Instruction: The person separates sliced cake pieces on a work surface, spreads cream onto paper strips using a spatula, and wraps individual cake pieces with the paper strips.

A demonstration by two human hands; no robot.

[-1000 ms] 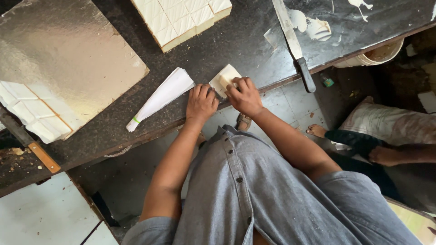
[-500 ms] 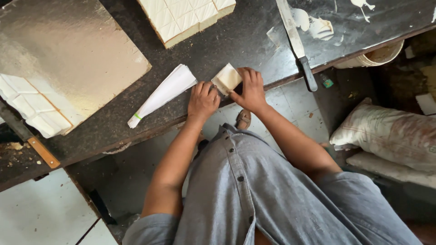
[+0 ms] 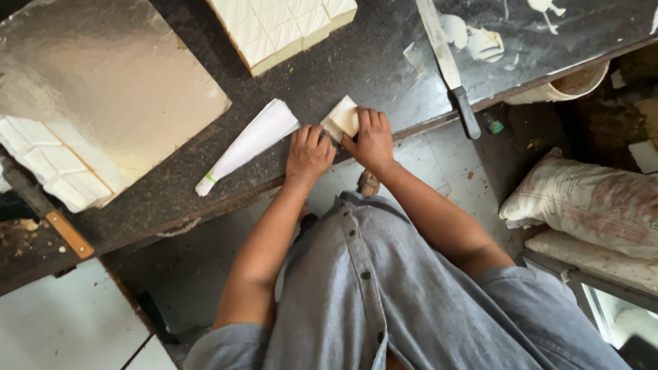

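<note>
A small cream square of cake (image 3: 345, 116) on white paper lies near the front edge of the dark stone counter (image 3: 356, 62). My right hand (image 3: 371, 139) rests on it with fingers over its near side. My left hand (image 3: 309, 153) is curled just to its left, fingertips touching the paper at the cake's corner. A white paper cone (image 3: 250, 142) with a green band at its tip lies directly left of my left hand.
A scored cream cake slab (image 3: 281, 27) sits at the counter's back. A gold board (image 3: 103, 103) holds cut cake squares (image 3: 48, 168) at left. A long knife (image 3: 449, 65) lies at right, another wooden-handled knife (image 3: 58, 223) at far left. Sacks (image 3: 589, 205) lie on the floor right.
Both hands stay on the small cake piece, fingers shifting slightly. The view has moved a little; a person's legs seen at right earlier are out of view.
</note>
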